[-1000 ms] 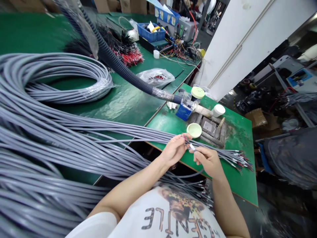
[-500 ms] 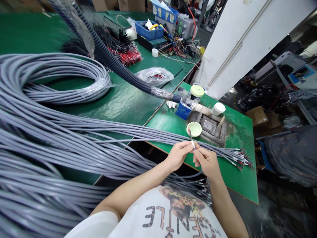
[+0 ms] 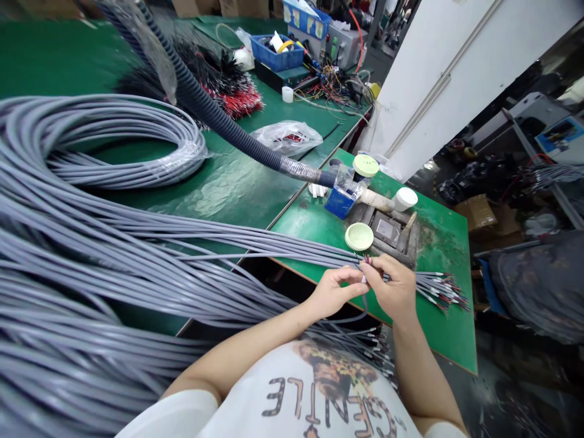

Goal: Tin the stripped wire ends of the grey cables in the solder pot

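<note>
Between my two hands is the end of one grey cable (image 3: pixel 364 304), its thin coloured wires fanned out at the top. My left hand (image 3: pixel 335 291) pinches the cable near its white sleeve, thumb and forefinger pressed together. My right hand (image 3: pixel 393 286) is closed at the stripped wires, with thumb and forefinger on them. Just beyond the hands sits a pale yellow-green bowl (image 3: pixel 359 237). A bundle of grey cables (image 3: pixel 255 242) runs behind my hands and ends in stripped wire tips (image 3: pixel 444 292) on the right.
A soldering pot (image 3: pixel 387 231) in a dark frame stands on the green board (image 3: pixel 438 328), with a ribbed hose (image 3: pixel 246 143) reaching to it. Nearby are a white cup (image 3: pixel 405 198) and a blue box (image 3: pixel 338 202). A large cable coil (image 3: pixel 109 176) covers the left side.
My right hand has moved up the cable to the wires, which are now spread rather than together. My left hand has shifted slightly lower.
</note>
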`<action>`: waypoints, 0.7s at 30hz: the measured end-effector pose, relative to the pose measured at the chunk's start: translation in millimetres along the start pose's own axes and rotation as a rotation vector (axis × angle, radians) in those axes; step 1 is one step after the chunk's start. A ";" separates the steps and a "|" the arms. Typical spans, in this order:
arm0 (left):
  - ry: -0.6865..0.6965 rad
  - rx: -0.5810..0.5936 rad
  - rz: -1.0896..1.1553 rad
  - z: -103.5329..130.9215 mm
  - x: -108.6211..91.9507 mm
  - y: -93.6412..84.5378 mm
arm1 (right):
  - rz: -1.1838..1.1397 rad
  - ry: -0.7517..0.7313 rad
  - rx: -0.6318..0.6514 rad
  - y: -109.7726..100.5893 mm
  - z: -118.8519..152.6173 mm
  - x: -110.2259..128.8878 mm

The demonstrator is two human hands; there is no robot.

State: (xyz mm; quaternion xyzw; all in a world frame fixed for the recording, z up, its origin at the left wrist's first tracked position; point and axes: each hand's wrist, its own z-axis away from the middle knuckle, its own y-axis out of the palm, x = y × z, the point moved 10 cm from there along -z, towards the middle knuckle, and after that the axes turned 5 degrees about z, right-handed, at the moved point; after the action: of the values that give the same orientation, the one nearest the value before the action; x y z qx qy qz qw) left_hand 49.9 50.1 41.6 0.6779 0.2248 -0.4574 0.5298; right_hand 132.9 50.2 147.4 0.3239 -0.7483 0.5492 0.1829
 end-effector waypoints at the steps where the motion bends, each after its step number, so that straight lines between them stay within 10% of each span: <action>1: 0.023 -0.002 -0.060 0.5 -4.0 -0.9 | -0.057 0.036 -0.012 1.6 -0.6 -4.7; 10: -0.219 0.010 0.100 10.7 27.9 -1.7 | -0.419 0.228 -0.428 -52.5 -13.7 -48.9; 16: -0.196 0.019 0.134 7.1 29.1 -8.8 | -0.125 0.217 0.154 -8.0 -11.3 -33.9; 21: -0.173 0.057 0.127 5.2 18.7 -2.5 | -0.104 0.214 0.200 11.9 -7.6 -30.0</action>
State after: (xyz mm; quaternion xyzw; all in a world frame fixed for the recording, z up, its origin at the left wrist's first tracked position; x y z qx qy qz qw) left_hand 55.0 42.8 24.2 0.6635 0.1220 -0.4859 0.5556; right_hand 145.8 68.0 122.7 0.3183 -0.6484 0.6421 0.2567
